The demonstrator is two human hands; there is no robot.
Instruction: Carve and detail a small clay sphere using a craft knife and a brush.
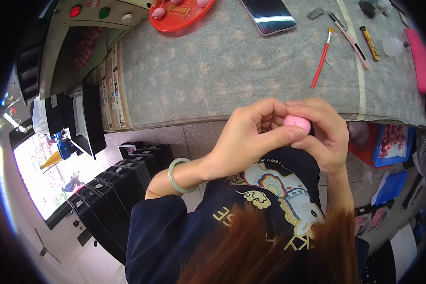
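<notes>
One smooth pink ball point(296, 123) (creased on top) sits pinched between left hand point(252, 130) and right hand point(328, 132); at its one o'clock, a slim red brush point(321, 64) lies on a mottled grey table point(199, 75).

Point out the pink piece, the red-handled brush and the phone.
Pink piece point(300, 124), head view: its rounded side.
Red-handled brush point(322, 59), head view: its handle.
Phone point(268, 13), head view: its screen.

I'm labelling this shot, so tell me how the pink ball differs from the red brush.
The pink ball is rounded; the red brush is long and thin.
The ball is held between the left hand and the right hand; the brush lies on the grey table cover.
The ball's visible surface is pink; the brush is red with a yellowish tip.
</notes>
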